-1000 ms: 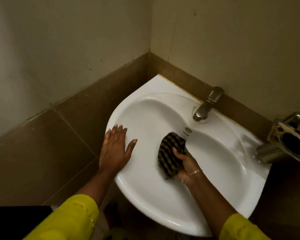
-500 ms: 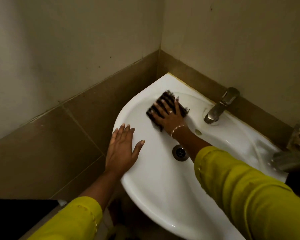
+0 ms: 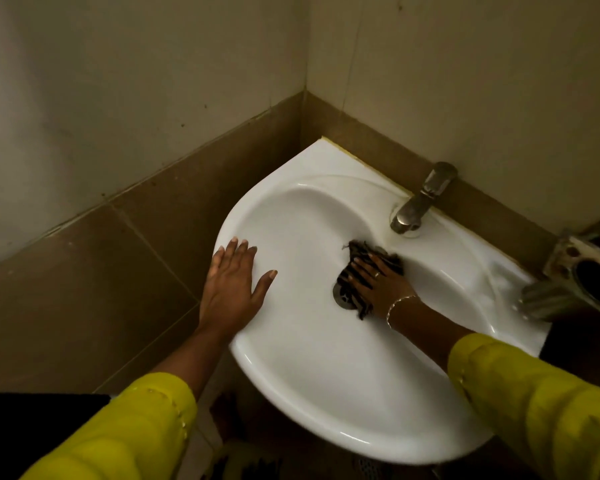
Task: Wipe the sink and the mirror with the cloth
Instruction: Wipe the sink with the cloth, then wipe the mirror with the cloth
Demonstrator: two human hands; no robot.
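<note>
White corner washbasin (image 3: 326, 386) set against brown tiled wall skirting (image 3: 84, 271), pale painted wall above. Left hand (image 3: 234, 289) lies flat on the basin's left rim, palm down, fingers together and pointing away, thumb splayed toward the bowl; it grasps nothing, only rests there. Right hand (image 3: 378, 282) is down inside the bowl, palm flat and fingers spread, pressing the checked cloth (image 3: 352, 268) against the porcelain rather than clenching it; the fingers lie on top of the fabric. Cloth is dark with lighter stripes, bunched, sitting at the bottom of the bowl; its near edge overlaps the right side of the metal drain (image 3: 342, 299), and its far edge reaches up the back slope of the bowl toward the tap. A frayed corner sticks out at the cloth's far left. A ring shows on one finger of the right hand and a thin bracelet (image 3: 400, 306) on that wrist. Both forearms are bare to yellow sleeves (image 3: 541, 393) at the bottom of the view. Chrome tap (image 3: 418, 202) stands on the back deck of the basin, spout angled into the bowl just beyond the cloth, not touching it. At the right edge, a worn metal wall holder (image 3: 593, 271) with a dark round opening, just beside the basin's right end. The mirror is outside this view. Light is dim; the basin's right deck is blurred.
</note>
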